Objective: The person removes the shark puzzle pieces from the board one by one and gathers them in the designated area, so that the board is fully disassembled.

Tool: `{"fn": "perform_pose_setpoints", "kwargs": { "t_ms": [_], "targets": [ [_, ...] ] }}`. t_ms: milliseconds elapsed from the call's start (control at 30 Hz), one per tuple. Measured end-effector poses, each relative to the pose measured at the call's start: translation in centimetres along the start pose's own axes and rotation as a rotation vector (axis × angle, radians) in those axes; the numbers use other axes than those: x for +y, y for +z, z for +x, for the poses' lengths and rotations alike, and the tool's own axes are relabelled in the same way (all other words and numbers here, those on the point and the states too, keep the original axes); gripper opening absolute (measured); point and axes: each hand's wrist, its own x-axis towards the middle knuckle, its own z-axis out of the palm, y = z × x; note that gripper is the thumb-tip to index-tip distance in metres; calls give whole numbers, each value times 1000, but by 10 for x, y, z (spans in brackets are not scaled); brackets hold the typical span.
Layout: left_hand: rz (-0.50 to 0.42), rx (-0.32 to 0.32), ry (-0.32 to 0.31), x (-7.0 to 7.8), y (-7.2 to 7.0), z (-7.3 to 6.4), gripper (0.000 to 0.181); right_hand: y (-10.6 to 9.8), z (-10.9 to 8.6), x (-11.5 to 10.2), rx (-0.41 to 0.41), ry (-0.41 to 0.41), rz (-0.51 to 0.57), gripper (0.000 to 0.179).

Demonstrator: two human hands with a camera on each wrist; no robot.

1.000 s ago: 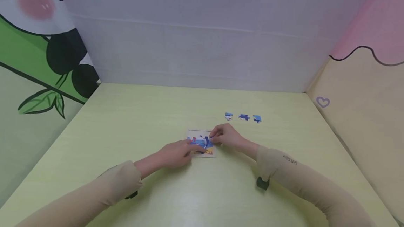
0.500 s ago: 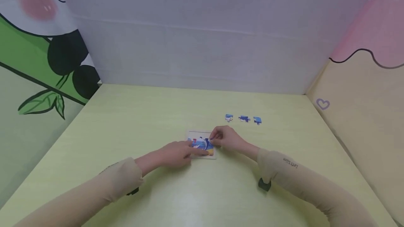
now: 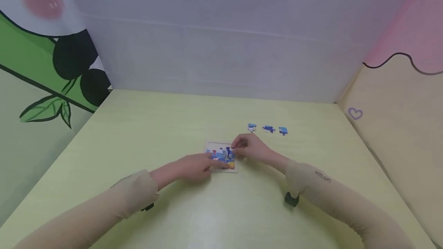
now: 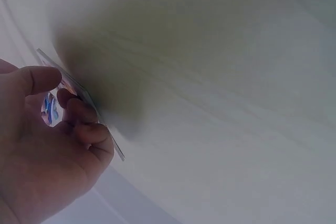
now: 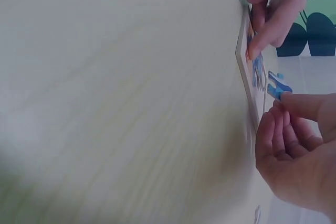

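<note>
A small jigsaw puzzle board (image 3: 225,171) with a pale frame and a partly filled blue and yellow sea picture lies mid-table. My left hand (image 3: 194,169) rests on its left and front part, one straight finger lying across the picture and hiding some of it. In the left wrist view, its other fingers bend near the board's edge. Over the board's right side, my right hand (image 3: 253,148) pinches a blue and white puzzle piece (image 5: 278,86) between thumb and fingers. The right wrist view shows the piece tilted above the picture.
Behind the board, three loose pieces form a row: a light blue and white piece (image 3: 252,127), a dark blue piece (image 3: 268,129) and a blue piece (image 3: 283,130). A pale back wall (image 3: 221,60) and painted side walls border the yellow table (image 3: 166,122).
My left hand's straight finger has slid slightly toward the board's front right corner. My right hand stays at the board's right side, still pinching the piece. The loose pieces have not moved.
</note>
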Motion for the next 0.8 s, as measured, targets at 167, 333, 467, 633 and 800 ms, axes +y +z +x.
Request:
{"fn": "perform_pose_setpoints", "kwargs": {
  "t_ms": [167,333,467,633,800],
  "targets": [
    [-15,-11,2,-4,2,0,58,-7,1,6,34,22,6,12],
    [-41,-15,-5,-6,3,-1,58,-17,1,14,51,12,0,12],
    [-64,-22,-9,-6,3,-3,57,-27,-2,22,68,10,-18,12],
    [-89,-10,-32,-7,4,-5,57,-39,-10,31,91,25,-35,12],
    [-122,56,-1,-10,5,-4,51,-51,-21,43,123,21,-67,13]
  ]
}}
